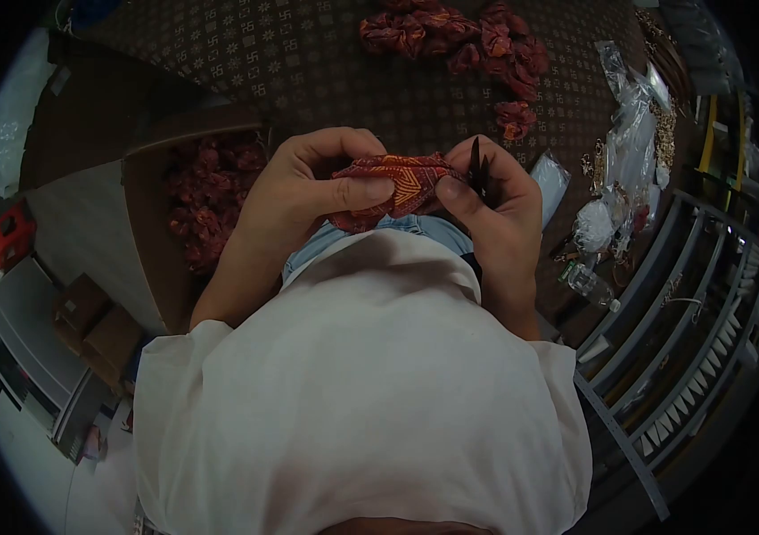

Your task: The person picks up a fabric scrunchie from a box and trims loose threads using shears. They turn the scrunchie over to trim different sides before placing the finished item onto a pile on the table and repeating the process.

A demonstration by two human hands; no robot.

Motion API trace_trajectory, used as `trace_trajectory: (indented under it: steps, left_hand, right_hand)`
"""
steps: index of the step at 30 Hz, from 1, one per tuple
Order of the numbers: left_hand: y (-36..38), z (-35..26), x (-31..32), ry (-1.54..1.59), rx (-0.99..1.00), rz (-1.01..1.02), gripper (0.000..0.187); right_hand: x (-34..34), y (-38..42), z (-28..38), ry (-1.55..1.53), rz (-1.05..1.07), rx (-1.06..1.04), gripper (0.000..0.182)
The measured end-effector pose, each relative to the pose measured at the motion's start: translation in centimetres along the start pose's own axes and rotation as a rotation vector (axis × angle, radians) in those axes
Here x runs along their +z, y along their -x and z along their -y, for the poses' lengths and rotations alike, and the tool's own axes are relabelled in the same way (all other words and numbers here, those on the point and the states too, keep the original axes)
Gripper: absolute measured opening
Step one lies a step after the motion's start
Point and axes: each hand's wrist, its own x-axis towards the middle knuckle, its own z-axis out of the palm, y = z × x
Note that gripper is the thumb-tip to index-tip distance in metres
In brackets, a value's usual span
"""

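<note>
A red fabric scrunchie [408,178] with a yellow and orange woven pattern is stretched flat between my two hands, just above my lap. My left hand [321,183] pinches its left end, thumb on top. At the other end, the thumb and fingers of my right hand [497,201] are closed on the cloth. Dark, pointed scissors [479,168] stick up from that same right hand, their blades slightly apart and their handles hidden by the palm and fingers.
More gathered red scrunchies [455,40] lie on the brown patterned cloth [308,71] ahead. A cardboard box [143,241] full of them stands at my left. To the right are clear plastic bags [633,125], a plastic bottle [589,283] and a metal rack [664,312].
</note>
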Motion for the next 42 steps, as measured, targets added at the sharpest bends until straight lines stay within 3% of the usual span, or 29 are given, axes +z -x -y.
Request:
trace_trajectory:
  steps: [3, 5, 9, 14, 17, 20, 22, 23, 28, 32, 36, 37, 39, 42]
  left_hand:
    - [0.0, 0.3, -0.2, 0.063, 0.018, 0.026, 0.015]
    - [0.1, 0.2, -0.1, 0.067, 0.037, 0.028, 0.015]
    - [0.4, 0.0, -0.2, 0.097, 0.041, -0.028, 0.015]
    - [0.4, 0.3, -0.9, 0.082, 0.139, 0.004, 0.016]
    - [0.4, 0.2, -1.1, 0.094, 0.08, -0.09, 0.018]
    - [0.1, 0.4, -0.6, -0.102, 0.064, -0.15, 0.022]
    - [-0.3, 0.3, 1.1, -0.347, 0.473, -0.26, 0.032]
    - [-0.3, 0.0, 1.2, -0.347, 0.473, -0.261, 0.032]
    - [-0.6, -1.6, 1.7, -0.992, 0.568, 0.141, 0.034]
    - [-0.3, -1.0, 1.6, -0.832, 0.441, 0.083, 0.025]
    - [-0.1, 0.1, 1.2, -0.477, 0.314, 0.01, 0.014]
    - [-0.1, 0.1, 1.3, -0.326, 0.24, -0.029, 0.012]
    - [0.0, 0.0, 1.4, -0.309, 0.228, -0.043, 0.011]
    - [0.1, -0.2, 1.5, -0.243, 0.191, -0.055, 0.01]
  right_hand:
    - [-0.3, -0.1, 0.1, 0.098, 0.002, -0.056, 0.014]
    - [-0.5, -0.5, 0.0, 0.282, 0.06, -0.333, 0.021]
    - [-1.0, -1.0, -0.3, 0.25, 0.156, -0.325, 0.027]
    - [-1.2, -0.5, -0.4, -0.017, 0.055, -0.009, 0.024]
    - [-2.0, -0.6, -0.7, -0.068, 0.076, -0.048, 0.021]
    - [-1.2, -0.1, 0.3, -0.06, 0.014, -0.006, 0.018]
    - [-0.6, 0.2, 1.5, 0.011, 0.031, 0.018, 0.018]
    - [-0.4, 0.2, 1.9, 0.08, 0.052, 0.044, 0.017]
    - [0.1, -0.1, 1.8, 0.141, 0.101, 0.034, 0.017]
    - [0.1, 0.2, 1.8, 0.085, 0.074, -0.011, 0.019]
    - [-0.1, 0.5, 2.0, -0.041, 0.056, -0.005, 0.023]
    - [-0.7, 0.5, 2.0, 0.049, 0.099, -0.049, 0.025]
    - [-0.8, 0.6, 1.9, 0.139, 0.143, -0.094, 0.027]
    - [-0.4, 1.1, 1.7, 0.071, 0.069, 0.054, 0.029]
